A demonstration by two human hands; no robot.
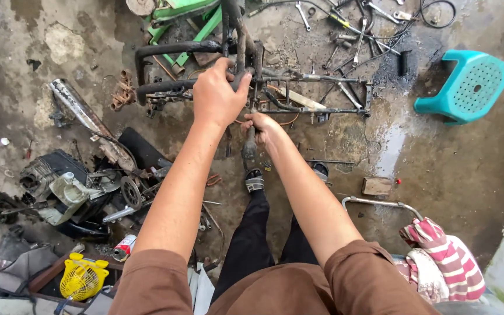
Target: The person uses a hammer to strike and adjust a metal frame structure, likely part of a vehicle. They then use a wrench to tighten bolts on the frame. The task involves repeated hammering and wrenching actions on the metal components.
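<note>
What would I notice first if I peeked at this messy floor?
Probably the black metal frame at top centre, with the left hand gripping its tube and the right hand just below it. Next, the bright teal stool at the right and the little yellow fan at bottom left.

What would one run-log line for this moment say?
left hand: grips bare motorcycle frame tube | right hand: shut on tool under frame | stance: standing over it | nearby: engine, teal stool
</note>
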